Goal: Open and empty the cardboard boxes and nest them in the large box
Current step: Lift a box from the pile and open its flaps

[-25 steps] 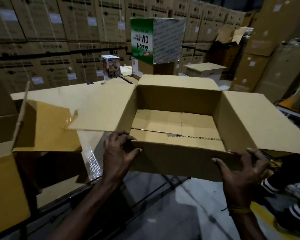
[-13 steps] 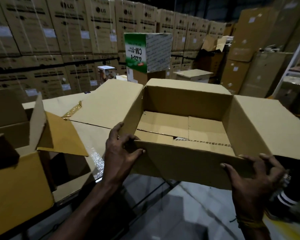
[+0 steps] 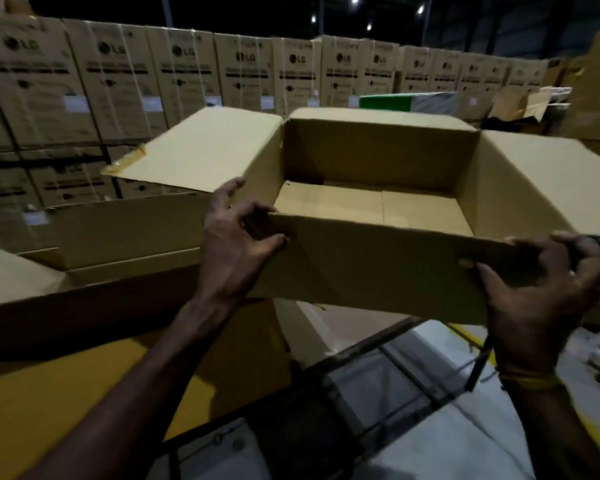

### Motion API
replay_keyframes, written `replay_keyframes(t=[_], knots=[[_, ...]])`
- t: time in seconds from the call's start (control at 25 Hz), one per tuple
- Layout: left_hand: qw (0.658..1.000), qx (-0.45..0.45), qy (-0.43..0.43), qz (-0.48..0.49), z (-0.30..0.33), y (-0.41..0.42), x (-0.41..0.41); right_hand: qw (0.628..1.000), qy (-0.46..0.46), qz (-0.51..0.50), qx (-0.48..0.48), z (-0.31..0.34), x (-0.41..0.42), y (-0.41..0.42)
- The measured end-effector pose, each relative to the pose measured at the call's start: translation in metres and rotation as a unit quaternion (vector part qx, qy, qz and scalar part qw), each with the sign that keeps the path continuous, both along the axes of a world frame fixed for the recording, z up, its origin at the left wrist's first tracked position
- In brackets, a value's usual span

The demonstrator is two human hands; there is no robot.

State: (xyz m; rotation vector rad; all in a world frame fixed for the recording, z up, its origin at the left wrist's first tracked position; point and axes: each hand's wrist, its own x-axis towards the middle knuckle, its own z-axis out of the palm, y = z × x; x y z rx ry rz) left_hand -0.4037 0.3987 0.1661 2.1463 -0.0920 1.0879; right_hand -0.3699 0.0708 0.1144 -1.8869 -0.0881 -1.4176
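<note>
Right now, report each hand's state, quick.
Left hand: grips the near-left corner of the open cardboard box.
Right hand: grips the box's near-right corner.

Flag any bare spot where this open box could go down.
Best bet: the large box left of the left hand, though its inside is hidden. The held box is empty inside. The stacked LG cartons wall off the back.

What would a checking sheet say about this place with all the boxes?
Surface: metal rack under the boxes, grey floor below.
Job's things: open box, empty inside, flaps out; large box at left, open.
Clutter: nothing seen.
Grips: left hand holds the box's near left corner; right hand holds its near right corner.
Cables: nothing seen.
Surroundings: stacked cartons behind; green and white box.
</note>
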Motion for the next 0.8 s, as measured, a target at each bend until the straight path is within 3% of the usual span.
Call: replay_keyframes(t=[0.16,0.44,0.8], knots=[[0.997,0.01,-0.04,0.063,0.029,0.107,-0.037,0.998,-0.024,0.063,-0.001,0.038,0.004,0.111],[0.981,0.012,-0.043,0.187,0.057,0.248,-0.083,0.987,0.022,0.16,-0.02,0.087,0.017,0.275],[0.974,-0.02,0.04,0.224,0.053,0.322,-0.117,0.971,0.054,0.219,-0.076,0.084,0.032,0.36]])
